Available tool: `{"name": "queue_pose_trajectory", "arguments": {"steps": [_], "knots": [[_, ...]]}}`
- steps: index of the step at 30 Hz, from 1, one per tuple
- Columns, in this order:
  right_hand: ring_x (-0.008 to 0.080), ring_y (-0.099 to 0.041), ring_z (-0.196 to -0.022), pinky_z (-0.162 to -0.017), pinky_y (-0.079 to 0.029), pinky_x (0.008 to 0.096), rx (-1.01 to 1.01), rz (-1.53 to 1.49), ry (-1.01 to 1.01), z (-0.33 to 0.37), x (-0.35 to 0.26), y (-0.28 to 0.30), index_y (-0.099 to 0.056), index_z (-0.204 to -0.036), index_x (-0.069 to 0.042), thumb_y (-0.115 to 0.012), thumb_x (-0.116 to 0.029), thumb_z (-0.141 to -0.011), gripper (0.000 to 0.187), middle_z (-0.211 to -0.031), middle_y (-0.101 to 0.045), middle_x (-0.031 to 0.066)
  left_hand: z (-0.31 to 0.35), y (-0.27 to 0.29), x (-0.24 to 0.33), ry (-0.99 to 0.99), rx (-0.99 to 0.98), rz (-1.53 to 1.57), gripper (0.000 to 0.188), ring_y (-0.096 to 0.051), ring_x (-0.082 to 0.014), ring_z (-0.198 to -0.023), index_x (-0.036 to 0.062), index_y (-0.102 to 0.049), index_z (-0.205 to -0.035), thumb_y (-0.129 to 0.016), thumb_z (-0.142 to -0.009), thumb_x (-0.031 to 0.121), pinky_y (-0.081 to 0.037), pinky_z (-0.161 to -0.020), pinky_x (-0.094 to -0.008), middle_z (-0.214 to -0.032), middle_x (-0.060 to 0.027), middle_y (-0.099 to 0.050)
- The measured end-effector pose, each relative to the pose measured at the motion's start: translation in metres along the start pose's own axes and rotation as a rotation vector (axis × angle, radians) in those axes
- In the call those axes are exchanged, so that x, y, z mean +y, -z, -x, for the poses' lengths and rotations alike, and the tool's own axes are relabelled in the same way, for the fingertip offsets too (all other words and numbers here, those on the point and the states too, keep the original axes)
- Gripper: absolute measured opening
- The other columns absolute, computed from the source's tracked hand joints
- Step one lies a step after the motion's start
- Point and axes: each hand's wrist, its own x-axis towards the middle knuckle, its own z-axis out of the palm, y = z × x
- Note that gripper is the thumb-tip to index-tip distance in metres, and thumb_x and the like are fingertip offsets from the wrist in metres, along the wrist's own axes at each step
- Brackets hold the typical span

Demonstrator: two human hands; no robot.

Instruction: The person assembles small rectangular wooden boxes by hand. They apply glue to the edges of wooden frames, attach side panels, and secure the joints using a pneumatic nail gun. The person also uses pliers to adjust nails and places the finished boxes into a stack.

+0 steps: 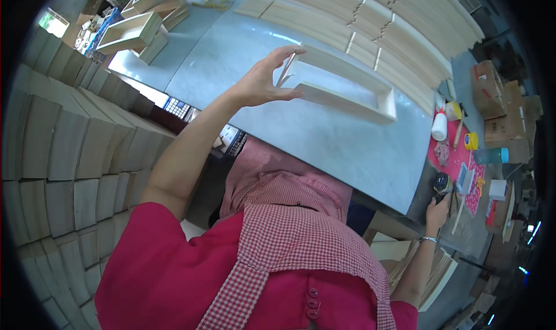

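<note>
Grey worktop [324, 150], wood stacks [81, 147] off left | wooden frame [347, 105] over it | left hand [260, 87]: thumb and fingers spread wide, gripping its left end | right hand [438, 212]: fingers curled round some dark tool [442, 182], kinda too small to ID

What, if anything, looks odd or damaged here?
The frame: by the left hand, a jagged sliver shows at its end, while the opposite end looks clean. Possibly splintered wood; too small to be sure.

Head camera: fisheye, above the grip of the left hand [263, 84], facing down.
Apron [307, 234]: nearer than the grip.
Tabletop [341, 153]: beneath the grip.
</note>
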Motion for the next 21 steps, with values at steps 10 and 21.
{"name": "queue_pose_trajectory", "arguments": {"steps": [10, 21], "knots": [[0.0317, -0.064, -0.105, -0.099, -0.046, 0.0421, 0.282, -0.677, 0.843, 0.062, -0.203, 0.111, -0.072, -0.11, -0.003, -0.072, -0.012, -0.09, 0.023, -0.109, -0.07, 0.0145, 0.029, -0.034, -0.042, 0.142, -0.042, -0.234, 0.1, -0.041, -0.0396, -0.14, 0.0164, -0.041, -0.149, -0.093, -0.066, 0.034, -0.035, -0.118, -0.0474, -0.152, -0.0151, -0.044], [0.0328, -0.063, -0.099, -0.088, -0.049, 0.0477, -0.069, -0.744, 1.296, 0.151, -0.402, 0.109, -0.075, -0.096, -0.009, -0.071, -0.015, -0.082, 0.016, -0.095, -0.067, 0.0093, 0.016, -0.004, -0.052, 0.058, -0.282, -0.069, 0.078, -0.033, -0.0321, -0.148, 0.016, -0.043, -0.153, -0.073, -0.081, 0.023, -0.032, -0.121, -0.0454, -0.155, -0.0141, -0.043]]}}
